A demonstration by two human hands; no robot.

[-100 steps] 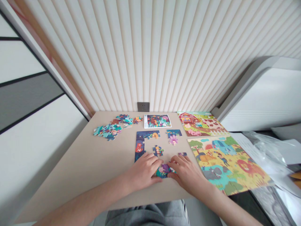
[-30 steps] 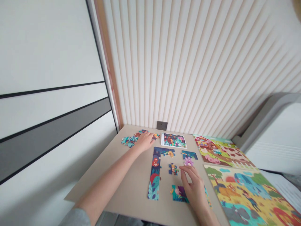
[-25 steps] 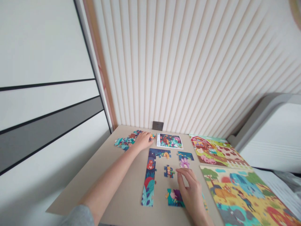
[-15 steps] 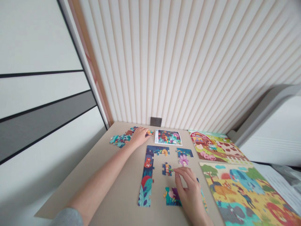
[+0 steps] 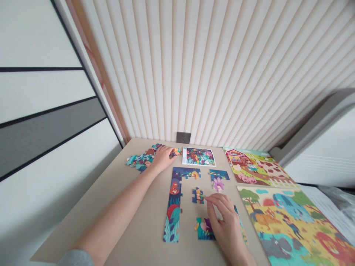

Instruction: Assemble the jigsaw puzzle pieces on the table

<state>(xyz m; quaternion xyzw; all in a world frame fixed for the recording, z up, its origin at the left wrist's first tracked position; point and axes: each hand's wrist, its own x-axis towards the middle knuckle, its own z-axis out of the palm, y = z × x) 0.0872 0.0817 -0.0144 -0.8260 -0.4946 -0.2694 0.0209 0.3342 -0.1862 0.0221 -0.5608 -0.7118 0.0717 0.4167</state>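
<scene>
My right hand [image 5: 225, 218] pinches the right edge of a small puzzle piece [image 5: 197, 195] between thumb and fingertips, low over the table. Below it, joined pieces with teal and purple [image 5: 203, 229] are partly covered by the hand. My left hand [image 5: 163, 158] lies over the heap of loose puzzle pieces [image 5: 140, 161] at the back left, fingers apart beside an orange piece [image 5: 176, 152]. To the left runs an L-shaped joined strip [image 5: 173, 210] with a red squirrel-like animal. A corner section [image 5: 219, 175] with a pink-purple creature sits at the upper right.
A white-edged picture card [image 5: 199, 157] stands out at the table's back. Two finished-looking pictures, a farm [image 5: 255, 168] and a savanna scene [image 5: 291, 221], lie on the right. A dark socket [image 5: 183, 137] is on the ribbed wall behind the beige table [image 5: 111, 192].
The view has tilted slightly, so the table sits a little higher and wider. My right hand keeps its pinch on the puzzle piece; the left hand stays at the heap, shifting slightly.
</scene>
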